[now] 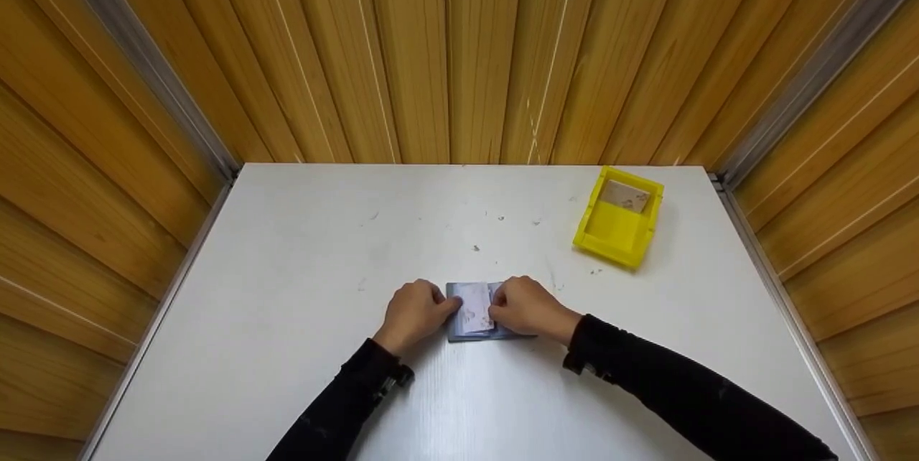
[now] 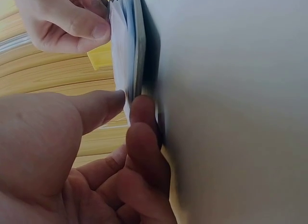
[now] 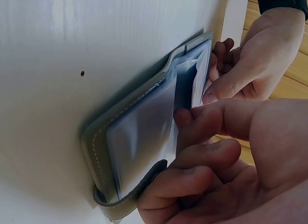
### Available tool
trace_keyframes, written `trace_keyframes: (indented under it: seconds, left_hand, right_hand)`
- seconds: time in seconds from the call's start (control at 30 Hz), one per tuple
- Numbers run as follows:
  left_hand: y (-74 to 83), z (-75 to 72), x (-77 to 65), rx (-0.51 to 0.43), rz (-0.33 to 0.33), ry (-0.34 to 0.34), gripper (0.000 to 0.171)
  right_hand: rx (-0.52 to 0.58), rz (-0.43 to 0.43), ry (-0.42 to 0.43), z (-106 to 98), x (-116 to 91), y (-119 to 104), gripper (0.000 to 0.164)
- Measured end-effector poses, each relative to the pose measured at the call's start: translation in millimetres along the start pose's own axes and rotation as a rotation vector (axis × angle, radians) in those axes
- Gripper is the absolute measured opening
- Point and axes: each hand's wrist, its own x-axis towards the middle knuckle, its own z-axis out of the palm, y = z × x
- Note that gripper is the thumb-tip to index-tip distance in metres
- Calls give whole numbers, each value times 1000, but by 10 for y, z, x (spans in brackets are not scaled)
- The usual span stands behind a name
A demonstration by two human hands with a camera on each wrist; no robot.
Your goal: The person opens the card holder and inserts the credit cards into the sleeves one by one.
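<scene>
A small grey-green card holder (image 3: 96, 147) with pale stitching, a strap and clear plastic sleeves (image 3: 139, 132) lies spread open on the white table. On its left side is a pale card (image 1: 474, 310) with a faint printed pattern. My left hand (image 1: 415, 314) grips the holder's left edge, thumb on top of the card side and fingers under the cover. My right hand (image 1: 528, 306) pinches at the card's right edge, over the middle of the holder, and hides part of the right half. Loose sleeve edges fan up beside those fingertips in the right wrist view.
A yellow plastic bin (image 1: 610, 227) stands at the back right of the white table (image 1: 309, 245), with a patterned card (image 1: 624, 197) in its far end. Wood-look panels (image 1: 474, 52) rise behind and along both sides. Small dark marks dot the tabletop.
</scene>
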Motion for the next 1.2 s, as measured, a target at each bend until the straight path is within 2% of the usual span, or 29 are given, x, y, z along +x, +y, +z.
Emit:
trace_keyframes:
  seconds: [0.3, 0.5, 0.73, 0.83, 1.0, 1.2]
  left_hand:
    - [-12, 24, 11, 4, -16, -6, 35]
    - [-5, 23, 12, -3, -25, -14, 37]
    - [11, 0, 7, 20, -33, -8, 33]
    - [18, -6, 11, 19, -38, -12, 32]
    - [13, -21, 7, 19, -38, -11, 33]
    - [-15, -49, 2, 58, -32, 12, 36]
  right_hand:
    - [-23, -35, 4, 18, 0, -19, 35]
    - [-31, -65, 17, 45, -2, -21, 27]
    - [-31, -90, 47, 31, -7, 12, 21]
    - [-33, -91, 76, -24, -5, 33, 18]
    - [-50, -34, 118, -204, 21, 54, 17]
    - [-89, 9, 114, -401, 109, 185, 17]
